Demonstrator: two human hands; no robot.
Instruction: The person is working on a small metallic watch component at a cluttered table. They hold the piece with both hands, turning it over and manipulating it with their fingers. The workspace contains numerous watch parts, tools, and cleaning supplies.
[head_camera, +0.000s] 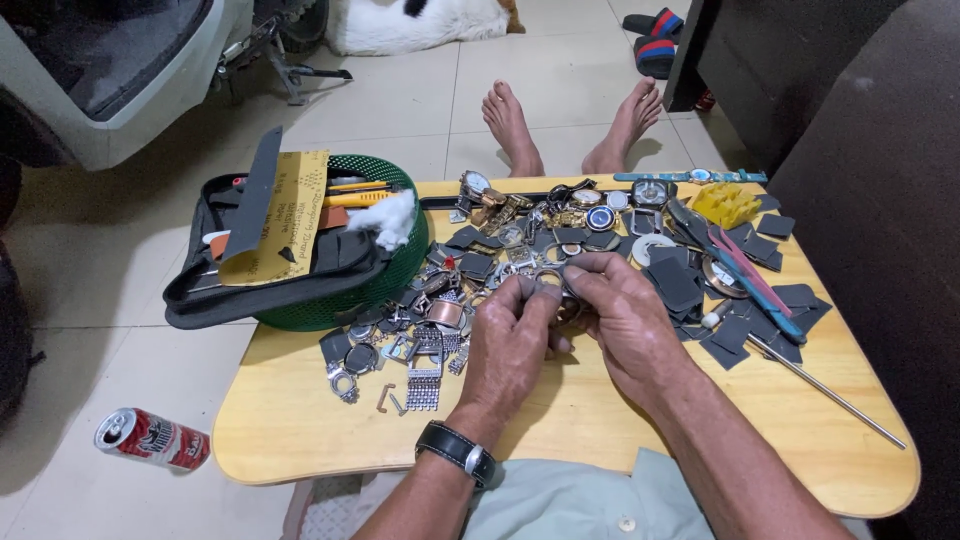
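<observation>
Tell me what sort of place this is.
Most likely a home used as an informal watch-repair spot. A low wooden table on a tiled floor holds a heap of watch parts, and a scooter is parked indoors beside a resting pet.

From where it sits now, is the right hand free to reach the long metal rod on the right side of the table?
Probably not at once: the right hand is pinching a small watch part together with the left hand. The metal rod itself lies uncovered on the wooden table, nothing between.
</observation>
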